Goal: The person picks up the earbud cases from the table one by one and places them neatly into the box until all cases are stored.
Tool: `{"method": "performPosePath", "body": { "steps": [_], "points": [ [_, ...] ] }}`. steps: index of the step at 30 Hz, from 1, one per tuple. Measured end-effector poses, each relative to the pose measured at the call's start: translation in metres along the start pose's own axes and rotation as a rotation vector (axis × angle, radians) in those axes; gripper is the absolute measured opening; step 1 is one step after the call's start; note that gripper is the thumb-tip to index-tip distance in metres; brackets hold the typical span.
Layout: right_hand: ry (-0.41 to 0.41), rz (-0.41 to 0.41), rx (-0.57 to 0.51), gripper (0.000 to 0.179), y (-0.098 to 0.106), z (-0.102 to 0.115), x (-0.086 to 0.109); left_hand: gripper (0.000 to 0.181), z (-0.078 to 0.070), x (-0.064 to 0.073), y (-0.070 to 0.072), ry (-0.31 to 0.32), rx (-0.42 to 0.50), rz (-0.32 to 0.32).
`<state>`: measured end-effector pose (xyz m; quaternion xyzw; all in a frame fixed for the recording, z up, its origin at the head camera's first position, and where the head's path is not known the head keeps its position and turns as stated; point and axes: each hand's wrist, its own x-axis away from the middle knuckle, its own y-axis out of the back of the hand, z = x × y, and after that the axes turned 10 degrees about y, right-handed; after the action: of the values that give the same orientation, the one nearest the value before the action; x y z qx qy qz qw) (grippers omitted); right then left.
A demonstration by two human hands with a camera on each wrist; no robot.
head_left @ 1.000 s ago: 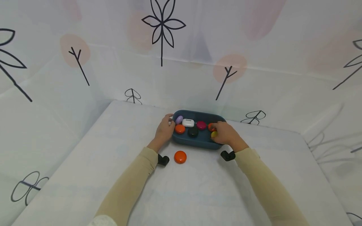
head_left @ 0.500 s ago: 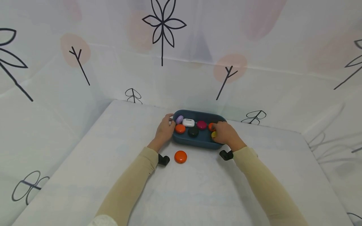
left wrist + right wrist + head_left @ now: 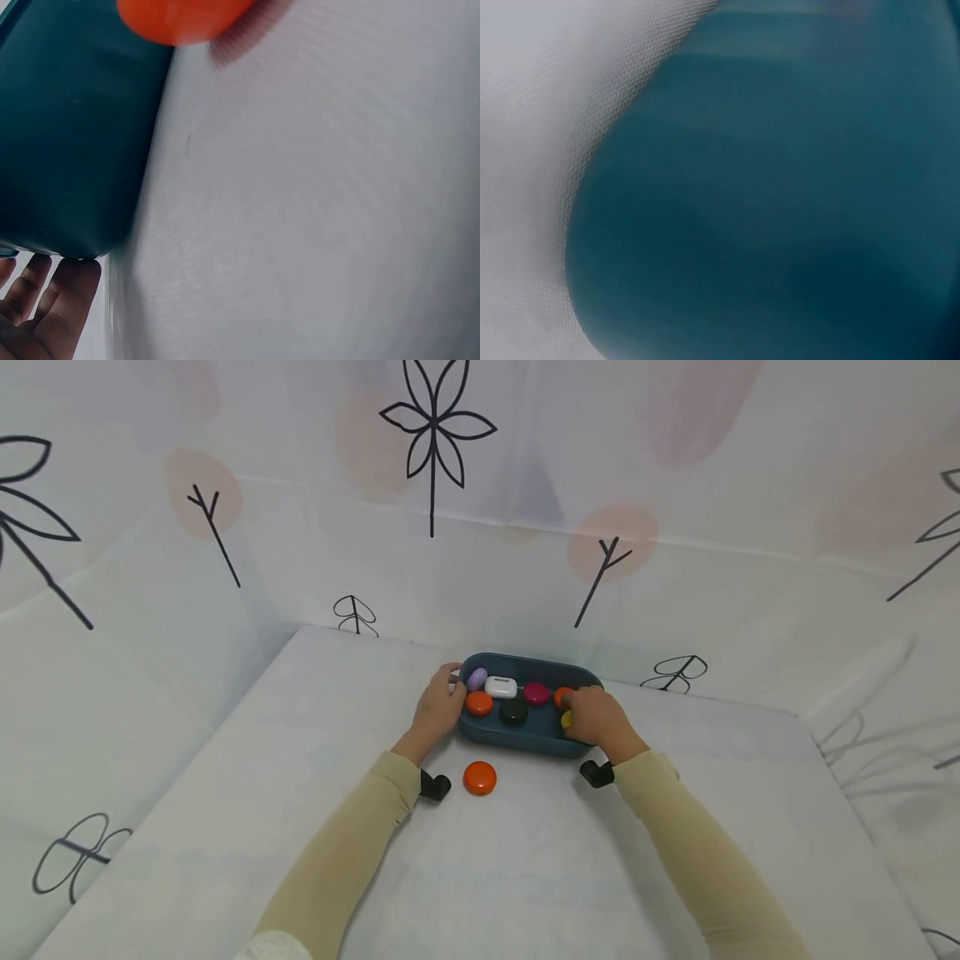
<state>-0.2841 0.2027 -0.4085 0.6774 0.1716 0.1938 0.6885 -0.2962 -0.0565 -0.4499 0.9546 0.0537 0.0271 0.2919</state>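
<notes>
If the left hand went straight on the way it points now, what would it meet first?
The blue tray: the left hand has its fingertips at one end of it, apparently touching, though depth is unclear.

L sleeve [image 3: 337,852] & R sleeve [image 3: 693,839]: long, snug, khaki-beige, w/ creases. Off-white patch [image 3: 273,947] at L sleeve's outer edge, far end from cuff [image 3: 397,770]. Blk blunt-ended wrist device [image 3: 435,787] on cuff's inner edge; matching blk R device [image 3: 594,774]. L hand [image 3: 437,703], R hand [image 3: 600,718] bare.
</notes>
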Motion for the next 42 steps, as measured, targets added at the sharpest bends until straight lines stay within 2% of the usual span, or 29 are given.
{"method": "performPosePath", "body": {
  "steps": [6, 14, 24, 42],
  "points": [
    [-0.019, 0.032, -0.016, 0.020, 0.001, 0.001, 0.000, 0.041, 0.001, 0.000, 0.000, 0.003, 0.001, 0.004],
    [-0.007, 0.013, -0.026, 0.021, -0.004, -0.002, -0.001, 0.041, 0.001, 0.001, 0.000, 0.003, 0.002, 0.002],
    [0.007, 0.009, -0.067, 0.037, -0.004, -0.005, -0.002, 0.040, -0.001, 0.002, 0.001, 0.012, -0.005, 0.005],
    [-0.010, 0.043, -0.160, 0.039, 0.012, 0.005, 0.002, 0.040, -0.001, 0.001, 0.000, 0.015, -0.010, 0.005]
  ]
}}
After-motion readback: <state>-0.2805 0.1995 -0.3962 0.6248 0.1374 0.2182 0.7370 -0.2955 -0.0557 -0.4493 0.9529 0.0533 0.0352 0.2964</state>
